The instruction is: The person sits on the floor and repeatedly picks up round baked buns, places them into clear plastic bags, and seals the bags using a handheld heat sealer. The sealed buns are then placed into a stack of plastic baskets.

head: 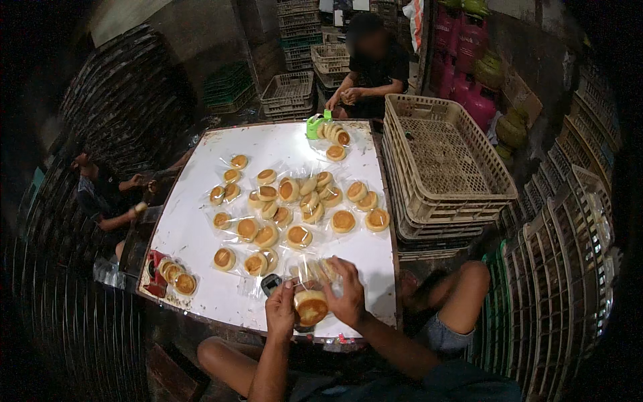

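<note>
Near the front edge of a white table [201, 281], my left hand [281, 306] pinches the edge of a clear plastic bag at the left of a round browned bun [311, 307]. My right hand [347, 291] is at the bun's upper right, fingers spread and touching the clear bag; its exact grip is unclear. The bun lies between my hands. Just behind my left fingers stands a dark tape dispenser or similar tool [272, 284], partly hidden. Pale buns in clear wrap [314, 269] lie beyond my hands. Several bagged buns [299, 236] are spread over the middle.
A red tape dispenser [155, 274] stands beside buns at the left corner, and a green one [316, 126] at the far edge. Stacked plastic crates [452, 201] adjoin the table's right side. One person [377, 65] sits opposite, another [105, 201] at the left.
</note>
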The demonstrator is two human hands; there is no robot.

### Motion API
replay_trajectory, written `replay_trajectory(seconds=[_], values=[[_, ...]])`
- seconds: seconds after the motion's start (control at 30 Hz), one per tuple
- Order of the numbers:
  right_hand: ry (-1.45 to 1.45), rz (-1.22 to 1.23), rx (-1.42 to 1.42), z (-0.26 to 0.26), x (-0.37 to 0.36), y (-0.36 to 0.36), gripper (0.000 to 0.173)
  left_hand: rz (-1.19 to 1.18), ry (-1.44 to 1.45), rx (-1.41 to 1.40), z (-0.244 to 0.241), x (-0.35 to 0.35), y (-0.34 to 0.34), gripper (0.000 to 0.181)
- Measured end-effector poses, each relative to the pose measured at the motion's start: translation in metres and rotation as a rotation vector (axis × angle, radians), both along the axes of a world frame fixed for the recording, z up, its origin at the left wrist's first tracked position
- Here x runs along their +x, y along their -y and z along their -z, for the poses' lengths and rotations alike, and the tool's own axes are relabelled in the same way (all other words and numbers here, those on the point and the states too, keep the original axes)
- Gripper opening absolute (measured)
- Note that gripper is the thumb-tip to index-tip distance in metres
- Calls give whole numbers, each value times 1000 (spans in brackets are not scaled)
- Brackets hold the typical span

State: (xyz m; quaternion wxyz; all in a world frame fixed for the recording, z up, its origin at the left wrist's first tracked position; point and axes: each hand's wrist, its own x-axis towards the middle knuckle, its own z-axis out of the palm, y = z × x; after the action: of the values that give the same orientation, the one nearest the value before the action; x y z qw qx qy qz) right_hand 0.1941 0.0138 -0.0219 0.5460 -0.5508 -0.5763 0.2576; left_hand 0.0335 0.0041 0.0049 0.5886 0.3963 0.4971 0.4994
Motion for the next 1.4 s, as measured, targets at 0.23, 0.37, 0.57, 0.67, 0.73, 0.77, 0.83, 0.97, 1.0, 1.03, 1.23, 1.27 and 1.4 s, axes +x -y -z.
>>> replay_trajectory(seconds=[0.23,0.37,0.57,0.67,0.73,0.77,0.83,0.97,1.0,1.03,1.23,1.27,1.4], values=[[31,-545,-243,36,1,1,55,-90,-310,474,11,2,0,35],[-1211,-696,-310,38,-2,-1,40,-220,-761,830,3,19,5,45],[-546,-539,-109,-2,26,-8,47,160,-436,151,-1,9,7,28],[-493,-543,-294,39,42,-19,43,179,-473,146,8,17,4,28],[-481,-451,-302,33,37,-10,39,159,-372,24,9,17,4,27],[-475,-403,-305,29,35,-5,37,150,-320,-36,10,18,3,27],[5,-202,-115,1,26,-3,18,170,-212,-74,16,12,1,25],[251,-306,123,-22,28,-4,8,-5,-174,384,27,11,-7,20],[223,-358,117,-24,34,-6,10,-8,-36,162,13,17,-4,21],[193,-410,112,-24,38,-7,11,77,-31,89,14,14,-6,21],[445,-177,-81,27,13,0,13,83,-115,-137,34,6,-8,23],[431,-216,-154,34,9,3,17,-3,-113,-94,40,10,-7,25],[125,-218,87,42,2,7,20,-46,-442,161,37,7,-4,30]])
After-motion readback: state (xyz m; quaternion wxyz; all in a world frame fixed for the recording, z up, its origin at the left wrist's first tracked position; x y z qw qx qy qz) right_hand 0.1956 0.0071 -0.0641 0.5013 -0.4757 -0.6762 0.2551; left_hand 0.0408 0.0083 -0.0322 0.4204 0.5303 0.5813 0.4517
